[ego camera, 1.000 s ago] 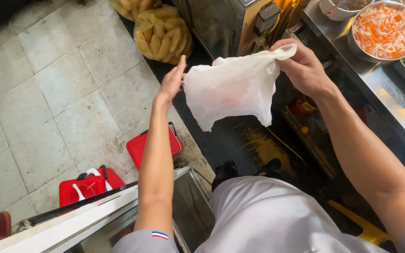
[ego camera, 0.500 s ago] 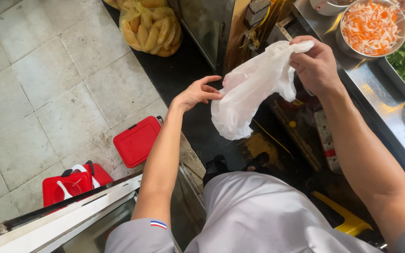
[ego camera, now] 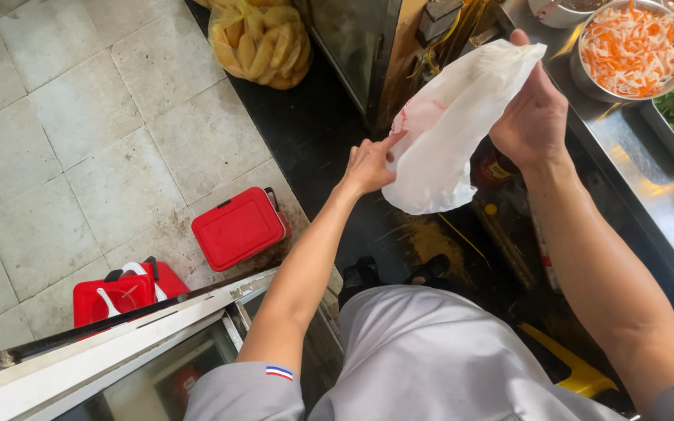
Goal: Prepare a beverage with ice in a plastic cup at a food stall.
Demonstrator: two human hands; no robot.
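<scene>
My left hand (ego camera: 368, 164) has come back to the white plastic bag (ego camera: 450, 129), fingertips touching its side; my right hand (ego camera: 532, 117) grips its top below the bowl of shredded carrot (ego camera: 629, 48).

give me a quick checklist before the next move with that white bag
1. Right hand grips the top of the white plastic bag: ok.
2. Left hand touches the bag's side: ok.
3. Bag mouth open: cannot tell.
4. Bag hangs free of the steel counter: ok.
5. Bowl of shredded carrot and radish stands close beside the right hand: ok.
6. Bag contents: cannot tell.
</scene>
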